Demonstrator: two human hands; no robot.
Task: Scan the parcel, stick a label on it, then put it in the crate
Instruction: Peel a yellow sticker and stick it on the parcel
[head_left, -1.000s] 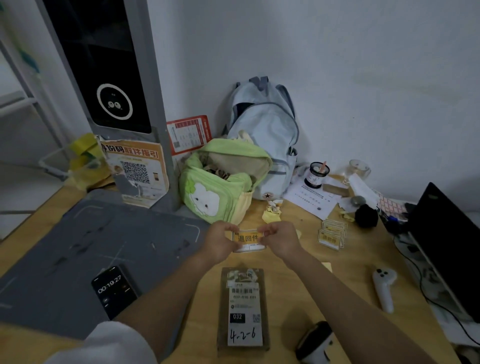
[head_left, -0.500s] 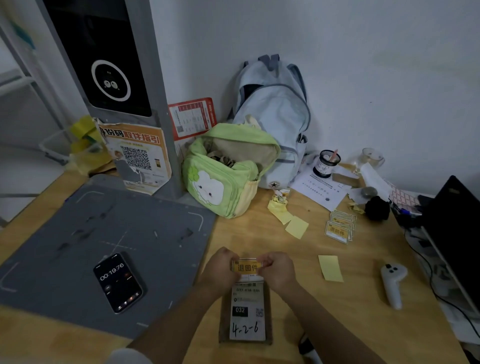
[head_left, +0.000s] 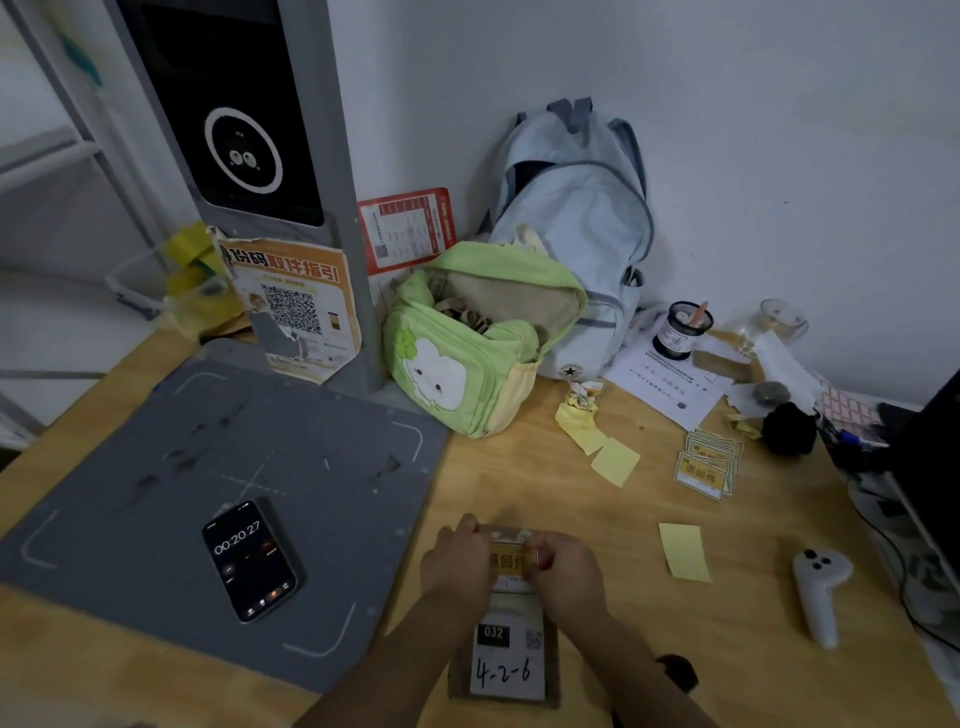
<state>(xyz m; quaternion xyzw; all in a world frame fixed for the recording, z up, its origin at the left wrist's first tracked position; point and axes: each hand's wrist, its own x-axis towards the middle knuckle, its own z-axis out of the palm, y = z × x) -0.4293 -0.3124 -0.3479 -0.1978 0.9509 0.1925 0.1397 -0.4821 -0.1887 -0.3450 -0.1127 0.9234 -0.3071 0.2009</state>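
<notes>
A flat brown parcel (head_left: 506, 649) with a white shipping label marked "032" and "4-2-6" lies on the wooden desk near the front edge. A yellow label (head_left: 508, 561) sits at its far end. My left hand (head_left: 457, 564) grips the label's left edge and my right hand (head_left: 563, 571) grips its right edge, pressing it down onto the parcel. The grey scanner pad (head_left: 208, 467) and its post with a dark screen (head_left: 244, 150) stand to the left. No crate is in view.
A phone (head_left: 249, 558) running a timer lies on the pad. A green bag (head_left: 467, 343) and pale blue backpack (head_left: 571, 218) stand at the back. Spare yellow labels (head_left: 706, 467), sticky notes (head_left: 683, 551), a white controller (head_left: 821, 587) and a laptop (head_left: 930, 447) are on the right.
Both hands have brought the yellow label from above the desk's middle down and towards me onto the parcel's far end. The view has tilted accordingly.
</notes>
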